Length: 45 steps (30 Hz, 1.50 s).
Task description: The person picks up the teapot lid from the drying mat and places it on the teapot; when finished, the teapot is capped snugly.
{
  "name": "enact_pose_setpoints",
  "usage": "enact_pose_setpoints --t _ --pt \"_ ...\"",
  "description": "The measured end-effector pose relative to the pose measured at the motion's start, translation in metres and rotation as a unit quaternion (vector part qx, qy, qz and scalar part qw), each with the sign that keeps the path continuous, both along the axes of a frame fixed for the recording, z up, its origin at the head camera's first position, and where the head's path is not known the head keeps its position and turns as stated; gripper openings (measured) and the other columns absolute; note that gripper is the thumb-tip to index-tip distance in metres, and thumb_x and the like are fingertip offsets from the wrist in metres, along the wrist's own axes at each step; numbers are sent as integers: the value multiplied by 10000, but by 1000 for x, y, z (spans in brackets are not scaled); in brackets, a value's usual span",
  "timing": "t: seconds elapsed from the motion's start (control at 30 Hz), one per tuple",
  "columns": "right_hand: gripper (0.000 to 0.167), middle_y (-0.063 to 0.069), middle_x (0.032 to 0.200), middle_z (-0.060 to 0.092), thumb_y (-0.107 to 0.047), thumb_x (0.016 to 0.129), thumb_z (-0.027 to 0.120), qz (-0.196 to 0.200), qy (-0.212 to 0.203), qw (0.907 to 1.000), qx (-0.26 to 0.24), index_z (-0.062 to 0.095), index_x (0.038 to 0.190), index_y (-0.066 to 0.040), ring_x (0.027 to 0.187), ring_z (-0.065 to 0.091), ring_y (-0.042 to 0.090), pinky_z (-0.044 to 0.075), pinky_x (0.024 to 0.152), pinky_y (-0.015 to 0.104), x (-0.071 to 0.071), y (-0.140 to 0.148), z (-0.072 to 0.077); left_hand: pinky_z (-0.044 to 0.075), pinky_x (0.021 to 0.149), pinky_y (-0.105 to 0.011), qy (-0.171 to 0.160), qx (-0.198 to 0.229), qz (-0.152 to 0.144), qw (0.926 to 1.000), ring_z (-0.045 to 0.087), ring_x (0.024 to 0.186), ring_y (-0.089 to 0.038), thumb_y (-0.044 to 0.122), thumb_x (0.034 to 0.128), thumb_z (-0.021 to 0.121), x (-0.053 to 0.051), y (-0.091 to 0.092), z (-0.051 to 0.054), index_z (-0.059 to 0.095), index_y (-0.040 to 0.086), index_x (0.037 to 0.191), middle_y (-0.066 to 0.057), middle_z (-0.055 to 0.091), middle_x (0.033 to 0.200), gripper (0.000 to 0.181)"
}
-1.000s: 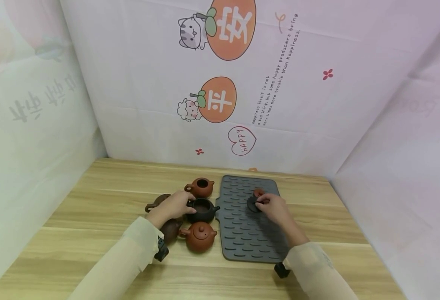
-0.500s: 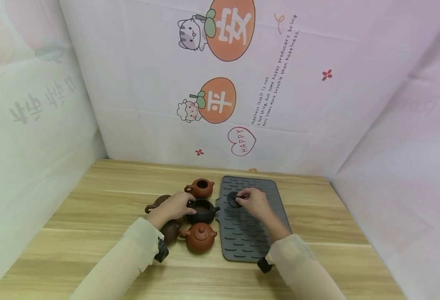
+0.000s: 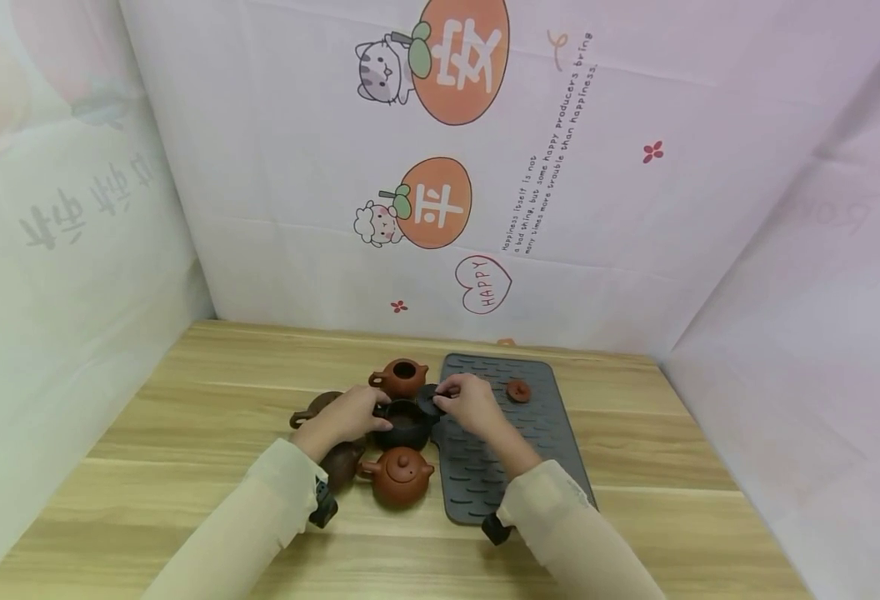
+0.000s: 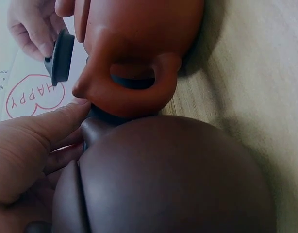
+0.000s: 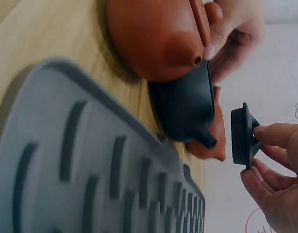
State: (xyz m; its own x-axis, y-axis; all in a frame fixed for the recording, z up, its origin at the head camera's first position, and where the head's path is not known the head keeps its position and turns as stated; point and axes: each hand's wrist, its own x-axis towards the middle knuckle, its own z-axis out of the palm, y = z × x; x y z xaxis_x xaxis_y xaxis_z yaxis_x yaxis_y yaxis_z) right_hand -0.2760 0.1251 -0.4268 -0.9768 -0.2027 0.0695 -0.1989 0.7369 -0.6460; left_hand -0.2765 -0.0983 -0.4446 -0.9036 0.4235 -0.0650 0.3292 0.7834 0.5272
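Observation:
In the head view, my left hand (image 3: 344, 414) holds the lidless black teapot (image 3: 404, 433) at its handle side, thumb near the rim. My right hand (image 3: 472, 404) pinches a black teapot lid (image 3: 428, 402) by its knob. That lid is tilted on edge beside the pot's opening, near the spout, and apart from the pot in the right wrist view. A lidded orange-brown teapot (image 3: 398, 479) stands in front of the black one. Behind it sits a lidless reddish-brown teapot (image 3: 401, 377). A dark brown teapot (image 4: 168, 179) lies close under my left hand.
A grey ridged mat (image 3: 477, 475) lies right of the teapots on the wooden table (image 3: 657, 433). On the mat rests a small reddish lid (image 3: 518, 391). Another brown teapot (image 3: 325, 402) is partly hidden behind my left hand. Printed cloth walls (image 3: 305, 167) surround the table.
My right hand has carried the black lid leftward from above the mat to the black teapot, uncovering the reddish lid. My left hand has stayed at the teapot.

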Motion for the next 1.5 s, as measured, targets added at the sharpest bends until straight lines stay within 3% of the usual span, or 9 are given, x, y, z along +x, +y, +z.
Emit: enact_pose_setpoints --t 0.47,0.9,1.13,1.33,1.5 --pt "54 38 1034 666 -181 915 712 261 -1 9994 231 725 950 -142 980 623 233 543 758 378 2 -32 -7 490 919 -429 33 -12 -46 10000 578 1134 -301 192 885 748 2 2 1 641 -1 1235 -127 638 1190 415" --pt "40 14 982 667 -174 905 725 478 -62 9979 441 715 910 -135 943 626 225 540 751 384 2 -39 -11 494 912 -416 59 -70 -62 9999 589 1112 -279 194 873 761 -3 3 1 650 0 1216 -122 645 1168 410" --pt "138 42 1045 663 -211 918 709 531 -63 9980 326 721 1018 -117 986 620 236 535 773 393 1 -30 -13 503 899 -421 -32 -142 -216 9997 597 1101 -290 182 882 752 -8 4 18 631 -32 1240 -154 636 1196 435" --pt "201 57 1056 670 -187 934 682 284 18 9993 223 714 1099 -76 970 629 237 541 756 398 -2 -2 -13 493 910 -442 6 -118 -57 9999 581 1124 -325 169 913 715 -17 6 35 576 -52 1302 -193 601 1255 468" --pt "176 52 1011 678 -161 927 691 31 169 9996 210 718 1071 -63 943 637 240 537 761 419 -7 27 -13 501 883 -434 -20 -44 60 10000 582 1106 -327 159 937 684 -30 10 39 534 -56 1340 -201 595 1244 481"
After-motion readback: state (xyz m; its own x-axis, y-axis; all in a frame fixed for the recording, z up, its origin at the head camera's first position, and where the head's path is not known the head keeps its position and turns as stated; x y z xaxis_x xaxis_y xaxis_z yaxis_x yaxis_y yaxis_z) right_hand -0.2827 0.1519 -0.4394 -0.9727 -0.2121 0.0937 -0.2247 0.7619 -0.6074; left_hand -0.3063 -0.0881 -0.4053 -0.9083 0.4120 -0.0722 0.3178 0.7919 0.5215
